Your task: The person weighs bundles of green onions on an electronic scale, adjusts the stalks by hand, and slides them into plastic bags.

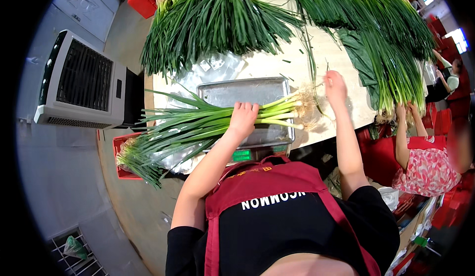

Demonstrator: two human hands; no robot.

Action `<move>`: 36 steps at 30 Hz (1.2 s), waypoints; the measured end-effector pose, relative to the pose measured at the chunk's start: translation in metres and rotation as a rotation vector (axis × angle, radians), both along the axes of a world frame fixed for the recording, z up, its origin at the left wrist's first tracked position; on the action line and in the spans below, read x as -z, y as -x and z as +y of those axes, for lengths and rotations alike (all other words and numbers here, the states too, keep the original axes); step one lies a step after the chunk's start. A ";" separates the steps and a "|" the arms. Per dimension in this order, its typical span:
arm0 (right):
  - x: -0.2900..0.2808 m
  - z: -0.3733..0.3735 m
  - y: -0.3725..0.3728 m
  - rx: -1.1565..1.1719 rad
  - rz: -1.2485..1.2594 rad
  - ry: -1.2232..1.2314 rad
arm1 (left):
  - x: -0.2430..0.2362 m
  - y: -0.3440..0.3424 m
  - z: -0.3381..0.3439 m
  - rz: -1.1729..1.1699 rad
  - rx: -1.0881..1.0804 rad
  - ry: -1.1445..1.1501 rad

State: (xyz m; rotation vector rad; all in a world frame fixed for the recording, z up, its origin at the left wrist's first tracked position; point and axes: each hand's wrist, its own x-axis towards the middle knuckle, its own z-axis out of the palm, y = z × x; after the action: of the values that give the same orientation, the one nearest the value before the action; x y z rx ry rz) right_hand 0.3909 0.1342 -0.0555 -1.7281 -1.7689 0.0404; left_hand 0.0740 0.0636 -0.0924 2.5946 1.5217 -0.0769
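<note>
A bunch of green onions (208,115) lies across a metal weighing tray (237,89), leaves to the left and pale rooted ends to the right. My left hand (244,116) is wrapped over its stalks near the middle of the tray. To the right, above the wooden table, my right hand (335,85) is closed with its fingertips pinched together. A thin dark strand shows at those fingertips, too fine to name. Stray leaves and roots lie close to that hand. Part of a scale's lit green display (241,155) shows below the tray.
Large heaps of green onions cover the far left (217,28) and far right (381,33) of the table (341,115). Clear plastic bags (222,65) lie behind the tray. A red crate (123,172) and an air cooler (81,83) stand left. Another person's hands (406,110) touch the right heap.
</note>
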 end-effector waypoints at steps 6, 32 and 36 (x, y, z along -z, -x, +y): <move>0.027 -0.065 -0.096 0.059 0.143 0.736 | -0.006 -0.002 0.003 -0.034 0.011 0.013; 0.050 -0.104 0.169 0.315 2.315 0.792 | -0.017 0.005 0.014 -0.087 0.083 0.174; 0.038 -0.096 0.169 0.336 2.367 0.861 | -0.030 0.010 0.015 -0.170 0.066 0.219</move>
State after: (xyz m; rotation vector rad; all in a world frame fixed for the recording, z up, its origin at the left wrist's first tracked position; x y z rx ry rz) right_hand 0.2217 0.0379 -0.0934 -0.9072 0.4391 1.8711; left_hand 0.0640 0.0790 -0.0625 2.4110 1.2921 -0.0265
